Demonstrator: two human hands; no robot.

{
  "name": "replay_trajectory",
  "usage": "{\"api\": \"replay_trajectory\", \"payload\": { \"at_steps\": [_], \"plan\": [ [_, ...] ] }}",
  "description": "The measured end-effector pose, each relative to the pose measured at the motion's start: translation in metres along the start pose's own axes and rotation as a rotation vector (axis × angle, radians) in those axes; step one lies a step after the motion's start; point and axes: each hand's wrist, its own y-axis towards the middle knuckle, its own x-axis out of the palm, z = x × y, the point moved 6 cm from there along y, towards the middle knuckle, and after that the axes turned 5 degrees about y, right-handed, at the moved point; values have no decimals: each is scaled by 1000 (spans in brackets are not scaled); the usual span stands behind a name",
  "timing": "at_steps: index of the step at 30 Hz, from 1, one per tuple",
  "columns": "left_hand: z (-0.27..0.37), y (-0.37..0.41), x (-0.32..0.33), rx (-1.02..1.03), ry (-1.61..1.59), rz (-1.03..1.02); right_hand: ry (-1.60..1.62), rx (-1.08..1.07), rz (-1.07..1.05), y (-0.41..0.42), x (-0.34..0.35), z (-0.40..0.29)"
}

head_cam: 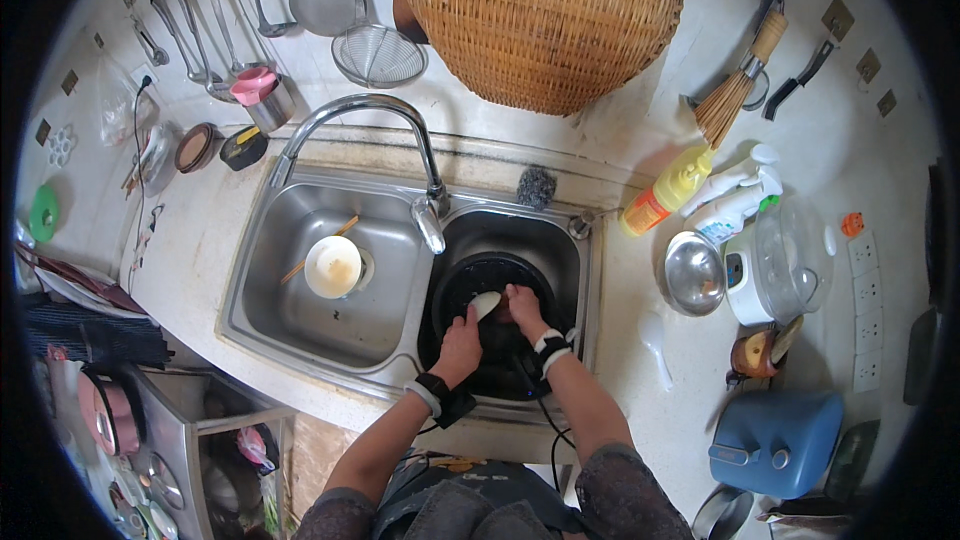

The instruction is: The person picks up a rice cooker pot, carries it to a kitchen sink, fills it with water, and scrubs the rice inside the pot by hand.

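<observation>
In the right basin (566, 244) of the steel sink, a round black pan or pot (457, 277) sits beneath both hands. My left hand (459, 351) grips a small white object (487, 304), perhaps a spoon or a small dish, between thumb and fingers. Close beside it, my right hand (526, 309) has its fingers curled over the pan. Something brownish shows by those fingertips, but the picture does not settle whether they hold it. The pan's lower part is hidden by my hands and forearms.
The faucet (429, 221) arches over the divider. A white bowl (332, 267) and chopsticks (346, 225) lie in the left basin (375, 330). A scouring pad (537, 188) rests behind. Rightward are a yellow bottle (667, 191), a steel bowl (695, 274), a white spoon (657, 349) and a blue appliance (780, 439).
</observation>
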Motion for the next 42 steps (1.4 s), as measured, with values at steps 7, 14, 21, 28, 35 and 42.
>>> {"api": "replay_trajectory", "payload": {
  "at_steps": [7,14,21,28,35,42],
  "plan": [
    [-10,3,12,-32,-313,-138,-447,-322,137,-27,39,-24],
    [8,-11,-4,-13,-350,72,-133,121,258,-2,-6,12],
    [-10,0,5,-100,-398,-80,-646,-347,31,-11,31,-12],
    [9,-3,-11,-103,-287,-65,-221,199,243,-9,-11,5],
    [5,8,21,-150,-261,-14,-271,75,313,-22,-2,3],
    [-21,9,41,-477,-1314,-496,-398,-437,22,-67,21,-44]
  ]
}}
